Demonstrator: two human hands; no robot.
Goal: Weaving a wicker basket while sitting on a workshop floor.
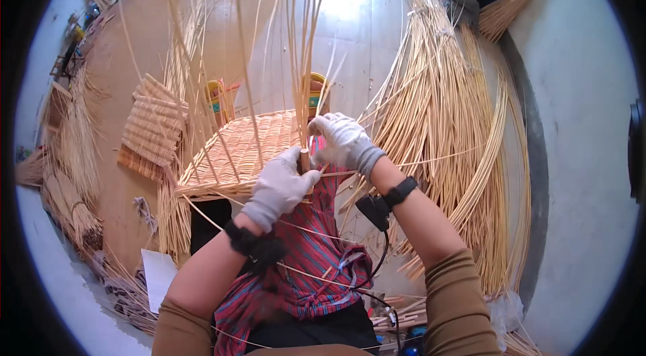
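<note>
A flat woven wicker panel (235,149) lies tilted over my lap, with long pale wicker rods (301,40) standing up from its edges. My left hand (284,184), in a whitish work glove, is closed on the panel's near right corner. A short thick stick (304,161) stands upright between its thumb and fingers. My right hand (345,142), gloved too, is just beside that corner, its fingers curled inward by the upright rods. Its thumb is smeared by motion, and what the fingers pinch is hidden. A thin strand (340,173) runs out rightward from the corner.
A large bundle of wicker rods (437,114) leans at the right, near the white wall (579,120). Another woven piece (153,127) lies at the left among loose rods. Shoes (315,90) show beyond the panel. A striped red cloth (323,235) covers my lap.
</note>
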